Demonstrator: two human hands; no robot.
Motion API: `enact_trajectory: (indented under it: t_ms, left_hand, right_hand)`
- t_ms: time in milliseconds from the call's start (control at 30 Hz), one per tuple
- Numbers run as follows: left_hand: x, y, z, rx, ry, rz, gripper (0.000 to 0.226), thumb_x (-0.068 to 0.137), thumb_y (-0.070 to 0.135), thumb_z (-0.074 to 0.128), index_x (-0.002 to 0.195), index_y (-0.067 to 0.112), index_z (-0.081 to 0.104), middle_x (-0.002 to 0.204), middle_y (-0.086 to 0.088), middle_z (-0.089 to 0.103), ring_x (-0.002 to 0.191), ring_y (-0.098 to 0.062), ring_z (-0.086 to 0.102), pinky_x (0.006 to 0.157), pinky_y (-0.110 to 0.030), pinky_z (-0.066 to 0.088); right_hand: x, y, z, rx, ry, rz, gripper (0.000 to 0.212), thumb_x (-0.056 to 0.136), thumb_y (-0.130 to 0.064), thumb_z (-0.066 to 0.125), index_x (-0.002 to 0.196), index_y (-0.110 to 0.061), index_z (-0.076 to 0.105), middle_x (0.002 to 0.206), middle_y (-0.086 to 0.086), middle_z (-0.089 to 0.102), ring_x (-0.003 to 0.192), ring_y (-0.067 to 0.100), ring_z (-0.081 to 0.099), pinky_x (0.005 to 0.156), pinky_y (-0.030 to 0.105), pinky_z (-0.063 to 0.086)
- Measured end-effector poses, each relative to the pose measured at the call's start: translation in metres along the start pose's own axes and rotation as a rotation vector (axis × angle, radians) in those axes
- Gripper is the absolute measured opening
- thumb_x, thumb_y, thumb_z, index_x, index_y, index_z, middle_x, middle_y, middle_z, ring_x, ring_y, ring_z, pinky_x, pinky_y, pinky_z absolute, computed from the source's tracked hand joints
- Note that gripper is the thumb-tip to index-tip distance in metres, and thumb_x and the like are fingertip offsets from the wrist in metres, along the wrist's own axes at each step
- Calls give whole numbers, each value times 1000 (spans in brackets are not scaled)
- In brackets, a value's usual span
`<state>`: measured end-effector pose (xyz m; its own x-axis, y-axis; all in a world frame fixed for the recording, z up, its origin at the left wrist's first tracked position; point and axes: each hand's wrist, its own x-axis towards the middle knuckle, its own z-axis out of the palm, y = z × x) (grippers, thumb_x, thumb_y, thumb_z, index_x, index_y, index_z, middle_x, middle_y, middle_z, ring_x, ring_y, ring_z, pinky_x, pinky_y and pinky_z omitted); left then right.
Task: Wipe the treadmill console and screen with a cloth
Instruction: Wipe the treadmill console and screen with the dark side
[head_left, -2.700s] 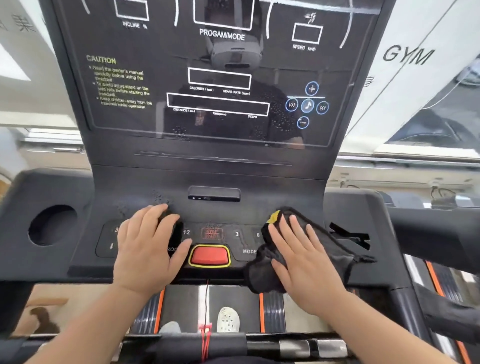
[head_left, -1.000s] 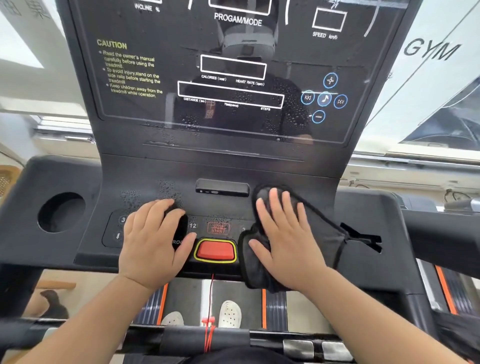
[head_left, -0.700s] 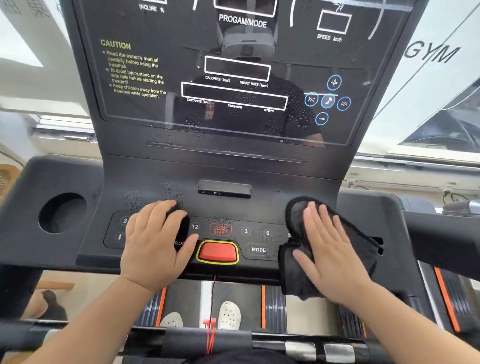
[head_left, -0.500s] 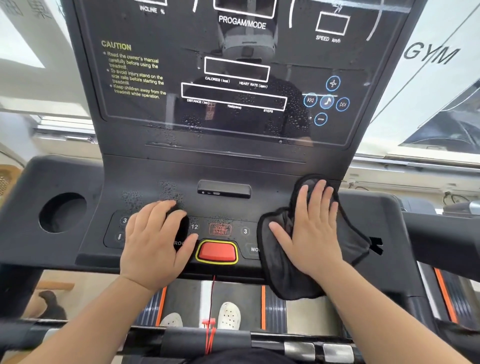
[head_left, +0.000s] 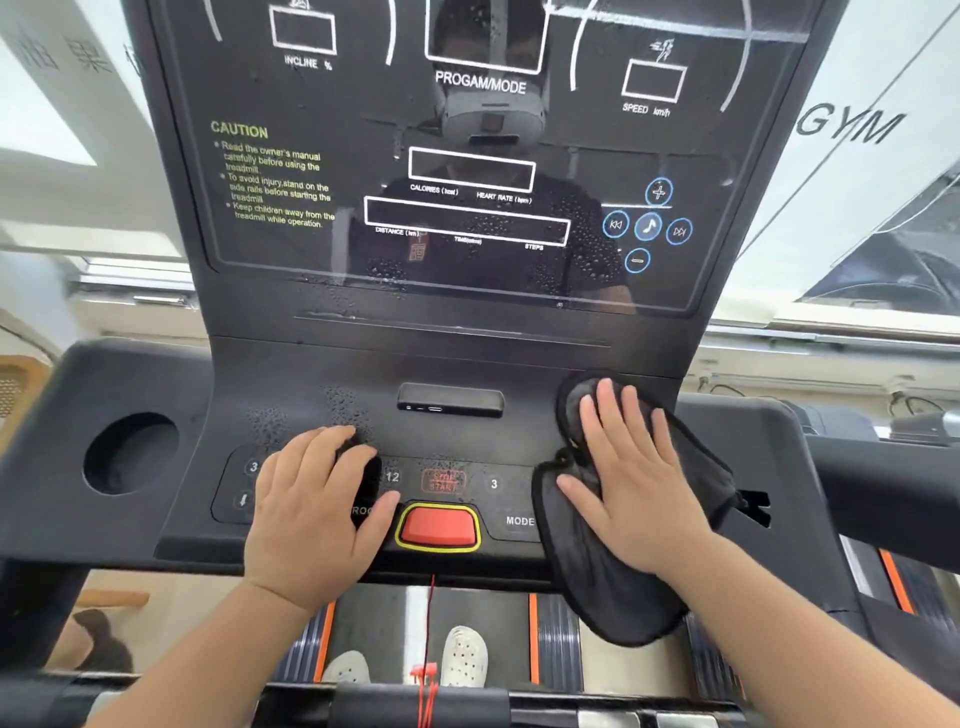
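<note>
The left hand (head_left: 317, 512) is being rested flat and open, fingers spread, on the console (head_left: 291, 374) buttons, perhaps over a dark knob. At the right, the black cloth (head_left: 618, 587) is being pressed under the open right hand (head_left: 631, 486).

The cloth (head_left: 613, 561) is pressed on the console (head_left: 519, 374) right of the stop button (head_left: 438, 526), below the screen (head_left: 467, 156).

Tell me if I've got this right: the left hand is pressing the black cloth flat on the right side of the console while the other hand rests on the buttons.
Not quite. In the head view it is the right hand pressing the black cloth flat on the right side of the console. The left hand is the one resting on the buttons.
</note>
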<state>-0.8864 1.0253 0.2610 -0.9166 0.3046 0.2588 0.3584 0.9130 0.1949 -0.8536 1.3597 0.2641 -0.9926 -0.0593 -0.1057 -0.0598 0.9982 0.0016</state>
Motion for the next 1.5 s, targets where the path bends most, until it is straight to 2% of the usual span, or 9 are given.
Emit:
enact_trajectory:
  t_ms: [200,400,600,700,967,1067,1167,1333,1500]
  left_hand:
    - [1,1,0,-6,-11,-4,60,96,57,33,109,10,69,123,-12,63,118,-37,53,100,-50,36]
    - [1,2,0,-4,7,-5,50,89,49,47,108,9,69,122,-13,64,118,-37,53,99,-51,37]
    - [1,2,0,-6,0,-19,49,89,49,47,109,10,69,123,-13,63,118,-36,52,100,-51,37]
    - [1,2,0,-4,5,-22,50,89,49,47,108,9,69,122,-13,64,118,-37,53,99,-52,38]
    - [2,1,3,-6,42,3,48,88,47,50,106,7,69,121,-14,64,115,-39,56,96,-52,40]
    - [1,0,4,-11,63,14,47,88,47,51,106,7,70,121,-14,64,114,-39,56,95,-52,41]
    - [1,0,4,-10,50,3,48,88,48,50,107,8,69,121,-14,64,115,-38,55,96,-52,41]
    - [0,0,3,-8,42,2,48,89,47,49,106,8,69,121,-13,64,115,-38,55,96,-52,40]
    - [1,0,3,-5,30,1,49,89,48,47,107,8,69,121,-13,64,115,-37,54,98,-51,38]
  right_hand:
    - [9,-54,-9,106,49,67,89,97,-73,19,164,-15,3,172,11,-10,157,34,-17,125,64,3]
    - [-46,-56,7,44,-57,130,107,84,-93,20,164,-23,13,170,24,2,154,53,-1,118,76,11]
    - [6,-25,-9,68,-18,279,111,79,-98,7,163,-27,-11,165,27,-24,152,49,-22,121,70,-3]
    - [12,-41,-11,92,18,183,102,87,-91,13,164,-26,0,167,27,-18,153,48,-18,123,68,-3]
    - [-32,-36,2,-14,-72,-318,69,104,-63,22,164,-29,15,172,-6,12,159,25,3,124,51,9]
    - [-43,4,1,-45,-85,-272,68,105,-63,16,164,-30,17,172,-6,13,159,26,9,124,49,10]
    - [-31,29,-8,47,-112,-60,79,99,-73,4,164,-30,9,172,-8,-5,159,23,-8,128,51,7]
    - [-7,-38,-6,126,-47,188,94,91,-78,-8,164,-19,-2,171,14,-16,156,37,-20,125,57,-7]
    - [-23,-56,-1,44,-73,-158,69,103,-66,15,163,-34,15,173,0,7,159,32,-2,125,59,11]
